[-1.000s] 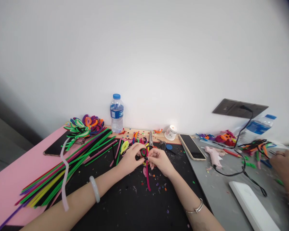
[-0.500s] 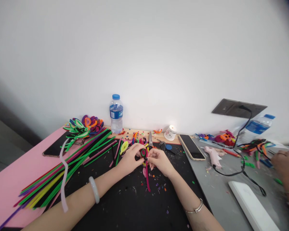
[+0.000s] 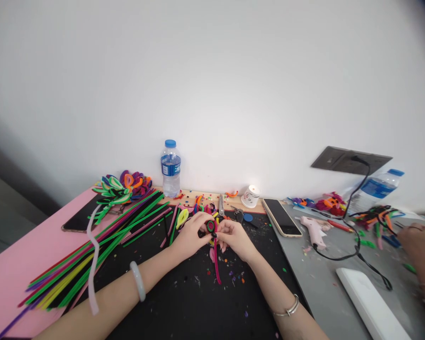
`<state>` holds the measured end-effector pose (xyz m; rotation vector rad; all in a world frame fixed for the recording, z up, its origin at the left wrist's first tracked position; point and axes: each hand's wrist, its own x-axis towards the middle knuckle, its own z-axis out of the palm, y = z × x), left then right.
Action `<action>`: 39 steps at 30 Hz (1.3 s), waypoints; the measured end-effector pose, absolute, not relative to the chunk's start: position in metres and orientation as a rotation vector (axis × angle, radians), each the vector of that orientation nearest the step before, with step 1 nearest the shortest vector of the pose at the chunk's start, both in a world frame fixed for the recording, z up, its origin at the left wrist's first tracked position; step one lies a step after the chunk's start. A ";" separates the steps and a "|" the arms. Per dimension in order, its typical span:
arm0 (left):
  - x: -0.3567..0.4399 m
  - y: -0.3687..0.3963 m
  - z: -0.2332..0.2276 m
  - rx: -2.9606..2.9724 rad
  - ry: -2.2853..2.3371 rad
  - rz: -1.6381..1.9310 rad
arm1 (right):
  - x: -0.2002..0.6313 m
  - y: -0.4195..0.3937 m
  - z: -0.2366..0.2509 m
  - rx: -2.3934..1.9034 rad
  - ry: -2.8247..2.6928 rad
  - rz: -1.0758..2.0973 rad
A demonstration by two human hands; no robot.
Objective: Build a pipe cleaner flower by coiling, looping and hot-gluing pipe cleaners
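Note:
Above the black mat (image 3: 187, 302), both hands meet at a small coil of pipe cleaner (image 3: 211, 226) in dark red, green and black. My left hand (image 3: 194, 232) pinches the coil from the left. From its right side my right hand (image 3: 233, 236) grips it with thumb and fingertips close together. A magenta pipe cleaner tail (image 3: 217, 264) hangs down from the coil toward the mat. Fingers hide part of the coil. A yellow pipe cleaner loop (image 3: 182, 217) lies just beyond my left hand, and scissors (image 3: 221, 206) lie behind the hands.
Long pipe cleaners (image 3: 102, 250) and a looped bundle (image 3: 115, 191) are at left. A water bottle (image 3: 170, 170), paper cup (image 3: 250, 196) and phone (image 3: 282, 218) stand or lie behind. At right are a glue gun (image 3: 313, 231), its black cord, a white bar (image 3: 370, 302) and another person's hand (image 3: 420, 241).
Almost nothing differs. Both of my hands stay on the coil, and the view has shifted very slightly.

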<state>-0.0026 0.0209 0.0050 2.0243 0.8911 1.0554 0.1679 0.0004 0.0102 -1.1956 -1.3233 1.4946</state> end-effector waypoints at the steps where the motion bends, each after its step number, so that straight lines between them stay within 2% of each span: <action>1: -0.003 0.021 0.005 2.024 0.891 1.053 | 0.168 0.000 0.010 -1.194 -1.325 1.495; 39: -0.004 0.022 0.004 2.045 0.893 1.025 | 0.167 0.001 0.010 -1.152 -1.331 1.498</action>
